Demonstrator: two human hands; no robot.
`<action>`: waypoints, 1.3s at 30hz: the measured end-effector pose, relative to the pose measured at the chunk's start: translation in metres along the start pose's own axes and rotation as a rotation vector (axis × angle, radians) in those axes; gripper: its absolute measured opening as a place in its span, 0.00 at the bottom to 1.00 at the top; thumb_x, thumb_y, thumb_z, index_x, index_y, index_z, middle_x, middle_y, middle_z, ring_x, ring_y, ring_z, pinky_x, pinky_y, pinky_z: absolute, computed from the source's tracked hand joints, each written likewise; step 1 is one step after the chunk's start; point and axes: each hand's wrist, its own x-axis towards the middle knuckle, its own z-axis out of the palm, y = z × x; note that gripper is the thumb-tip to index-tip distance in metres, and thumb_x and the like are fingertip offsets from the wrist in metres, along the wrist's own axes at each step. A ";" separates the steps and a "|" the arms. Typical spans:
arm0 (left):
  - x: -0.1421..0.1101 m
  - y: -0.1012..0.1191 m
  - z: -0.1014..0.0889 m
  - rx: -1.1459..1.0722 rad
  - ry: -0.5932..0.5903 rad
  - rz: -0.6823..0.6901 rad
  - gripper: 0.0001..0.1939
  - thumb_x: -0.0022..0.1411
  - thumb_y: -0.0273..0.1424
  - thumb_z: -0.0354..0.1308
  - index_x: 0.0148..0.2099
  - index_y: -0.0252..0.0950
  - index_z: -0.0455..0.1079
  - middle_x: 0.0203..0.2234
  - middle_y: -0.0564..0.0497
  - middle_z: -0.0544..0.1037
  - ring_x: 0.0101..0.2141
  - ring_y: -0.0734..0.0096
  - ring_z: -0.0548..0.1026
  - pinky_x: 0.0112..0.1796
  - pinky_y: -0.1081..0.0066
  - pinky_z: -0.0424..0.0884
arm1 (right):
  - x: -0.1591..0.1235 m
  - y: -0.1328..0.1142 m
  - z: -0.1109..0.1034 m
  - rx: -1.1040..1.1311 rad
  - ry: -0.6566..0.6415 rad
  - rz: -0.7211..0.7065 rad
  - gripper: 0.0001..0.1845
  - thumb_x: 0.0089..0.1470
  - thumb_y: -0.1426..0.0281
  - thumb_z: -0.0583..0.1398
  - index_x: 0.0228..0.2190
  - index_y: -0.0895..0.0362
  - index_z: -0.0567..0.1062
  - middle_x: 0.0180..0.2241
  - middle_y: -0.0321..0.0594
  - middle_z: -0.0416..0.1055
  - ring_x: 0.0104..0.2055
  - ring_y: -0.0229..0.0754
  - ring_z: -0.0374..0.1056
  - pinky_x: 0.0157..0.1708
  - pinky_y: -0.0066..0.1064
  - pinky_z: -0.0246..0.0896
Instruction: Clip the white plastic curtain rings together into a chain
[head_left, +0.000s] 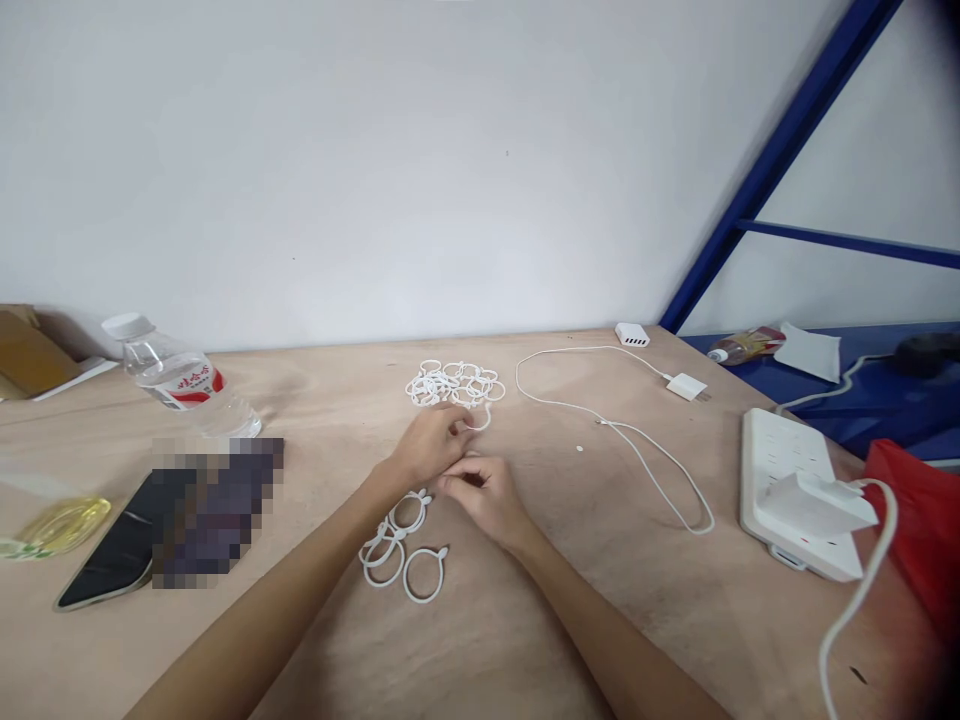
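Observation:
A heap of several white plastic rings (454, 384) lies on the wooden table (525, 620) just beyond my hands. My left hand (429, 446) reaches forward, its fingers pinched on one white ring (480, 420) at the near edge of the heap. Right beside it my right hand (486, 494) is curled closed on the table, its fingertips touching the left hand's; what it holds is hidden. A smaller group of white rings (401, 548) lies under my left wrist, nearer to me.
A plastic water bottle (180, 380) lies on its side at the left, with a dark phone (112, 555) nearer. A white charger and cable (637, 440) run across the right side. A white power strip (795, 490) and a red bag (915, 530) sit at the right edge.

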 end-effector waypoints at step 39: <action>-0.099 0.002 -0.008 -0.379 0.192 -0.125 0.16 0.56 0.34 0.59 0.48 0.41 0.72 0.44 0.50 0.77 0.44 0.64 0.73 0.45 0.66 0.68 | 0.006 -0.003 -0.008 0.087 -0.147 0.043 0.12 0.52 0.63 0.59 0.33 0.55 0.80 0.34 0.41 0.77 0.37 0.43 0.70 0.42 0.35 0.63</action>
